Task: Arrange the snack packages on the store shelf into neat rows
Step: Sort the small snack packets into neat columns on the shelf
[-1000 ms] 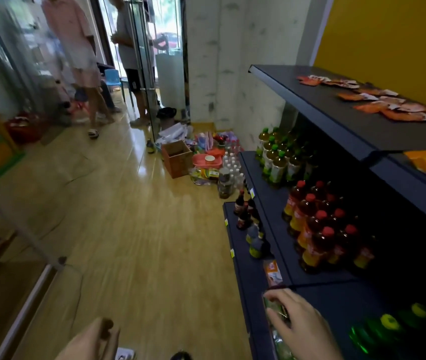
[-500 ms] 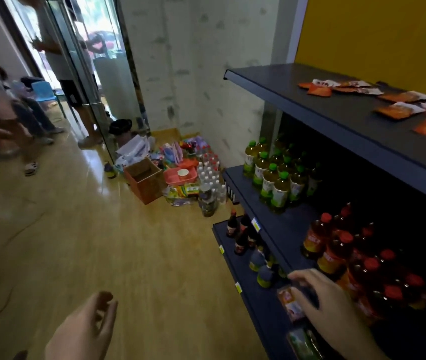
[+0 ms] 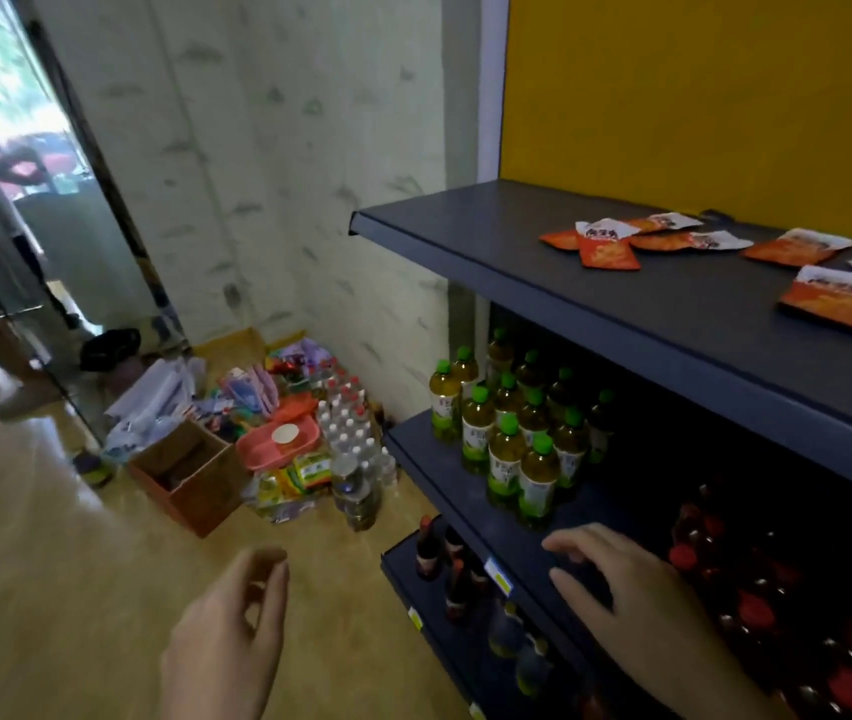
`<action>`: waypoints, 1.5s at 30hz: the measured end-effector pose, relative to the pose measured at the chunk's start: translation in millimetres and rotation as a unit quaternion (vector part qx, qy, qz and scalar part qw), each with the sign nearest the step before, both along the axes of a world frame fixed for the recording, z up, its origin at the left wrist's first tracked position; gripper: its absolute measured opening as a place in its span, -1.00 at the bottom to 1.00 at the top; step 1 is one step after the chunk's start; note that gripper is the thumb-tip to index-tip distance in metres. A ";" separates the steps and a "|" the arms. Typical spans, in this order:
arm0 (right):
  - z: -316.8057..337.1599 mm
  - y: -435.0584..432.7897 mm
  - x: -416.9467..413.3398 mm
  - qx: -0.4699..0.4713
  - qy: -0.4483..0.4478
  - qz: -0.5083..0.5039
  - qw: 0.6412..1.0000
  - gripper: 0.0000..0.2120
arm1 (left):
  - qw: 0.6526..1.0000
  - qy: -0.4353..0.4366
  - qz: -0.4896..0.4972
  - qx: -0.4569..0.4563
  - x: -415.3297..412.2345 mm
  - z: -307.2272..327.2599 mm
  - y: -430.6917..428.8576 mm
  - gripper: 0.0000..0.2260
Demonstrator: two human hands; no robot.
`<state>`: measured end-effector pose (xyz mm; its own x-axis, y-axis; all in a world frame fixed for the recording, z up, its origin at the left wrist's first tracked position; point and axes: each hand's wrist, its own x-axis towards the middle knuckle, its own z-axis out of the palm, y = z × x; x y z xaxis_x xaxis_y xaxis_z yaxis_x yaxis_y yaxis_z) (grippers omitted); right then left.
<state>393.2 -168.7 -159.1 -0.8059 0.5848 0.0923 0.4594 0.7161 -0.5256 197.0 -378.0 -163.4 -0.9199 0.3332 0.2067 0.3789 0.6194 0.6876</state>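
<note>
Up on top shelf [image 3: 517,262], orange packs [image 3: 607,247] lie flat and skewed, well above and right of both hands; right hand [image 3: 637,600] nearer, fingers spread by bottle shelf [image 3: 439,475], left hand [image 3: 226,636] loosely curled, both grips empty.

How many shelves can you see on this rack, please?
3: the top shelf holds snack packets, the middle shelf drink bottles, the bottom shelf small bottles; others may be unseen.
</note>
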 end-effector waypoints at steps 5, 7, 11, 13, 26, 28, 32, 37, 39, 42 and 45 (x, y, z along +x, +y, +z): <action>43.4 37.9 -27.3 0.038 0.073 -0.063 0.995 -0.85 | 0.981 0.113 -0.150 0.049 -57.8 47.2 93.5 -0.94; 58.0 45.4 -28.8 0.050 0.095 -0.093 0.990 -0.86 | 0.965 0.134 -0.214 0.070 -67.1 64.3 129.2 -0.97; 82.2 48.5 -25.0 0.050 0.147 -0.170 0.973 -0.87 | 0.923 0.143 -0.338 0.119 -71.7 88.3 194.7 -0.91; 92.5 42.2 -21.2 0.051 0.154 -0.200 0.966 -0.84 | 0.898 0.140 -0.396 0.134 -68.8 98.7 221.1 -0.92; 160.9 70.5 52.5 0.179 0.128 -0.474 0.852 -0.92 | 0.700 0.210 -0.673 0.113 10.8 169.6 358.3 -0.91; 164.0 91.9 70.5 0.180 0.107 -0.513 0.833 -0.92 | 0.678 0.235 -0.693 0.071 28.0 172.4 378.6 -0.88; 166.9 143.5 98.8 0.144 0.032 -0.568 0.810 -0.88 | 0.660 0.286 -0.694 0.012 62.8 173.7 415.5 -0.81; 169.9 205.3 114.8 0.107 -0.018 -0.596 0.796 -0.75 | 0.670 0.308 -0.670 -0.086 94.2 168.4 455.4 -0.62; 168.0 225.3 115.5 0.079 -0.013 -0.617 0.783 -0.69 | 0.675 0.314 -0.661 -0.089 99.6 164.0 462.2 -0.57; 162.7 249.2 110.7 0.021 -0.055 -0.646 0.761 -0.51 | 0.675 0.311 -0.663 -0.085 102.9 155.5 463.9 -0.53; 157.8 265.0 102.7 0.018 -0.116 -0.667 0.736 -0.36 | 0.678 0.285 -0.671 -0.090 102.0 150.3 464.2 -0.49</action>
<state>495.9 96.3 -1.3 0.4855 0.8707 0.0779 0.8409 -0.4409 -0.3138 299.0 86.2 -13.1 0.4505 0.8582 0.2460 0.8568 -0.4931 0.1511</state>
